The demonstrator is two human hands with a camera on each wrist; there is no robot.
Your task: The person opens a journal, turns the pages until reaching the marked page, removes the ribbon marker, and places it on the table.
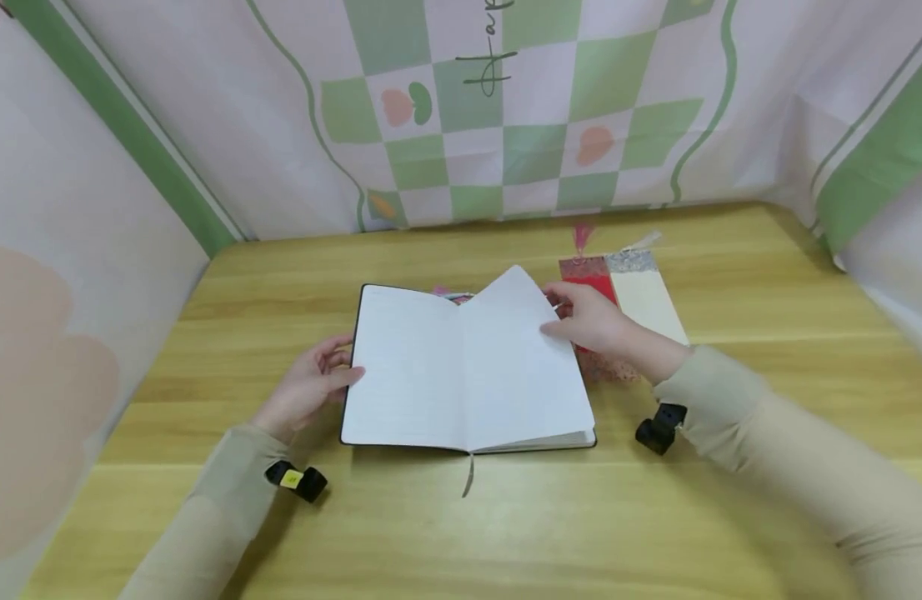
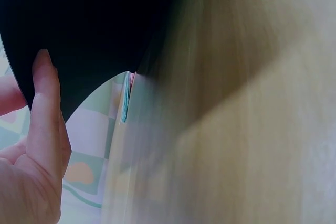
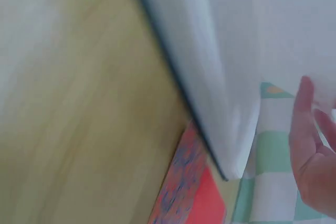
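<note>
A notebook [image 1: 408,367] with blank-looking white pages and a dark cover lies open in the middle of the head view. My left hand [image 1: 311,379] grips its left edge, thumb on the page; in the left wrist view its fingers lie against the black cover [image 2: 89,30], which is tilted up off the table. On the other side, my right hand [image 1: 592,321] pinches the edge of a raised page [image 1: 517,358], whose top corner stands up. A thin ribbon [image 1: 469,477] hangs from the spine toward the front.
Right of the notebook lie a red card with a tassel [image 1: 596,283] and a cream card with a silvery top [image 1: 644,300]. Something colourful [image 1: 457,297] peeks out behind the notebook. A patterned curtain [image 1: 536,142] borders the wooden table [image 1: 566,533] at the back.
</note>
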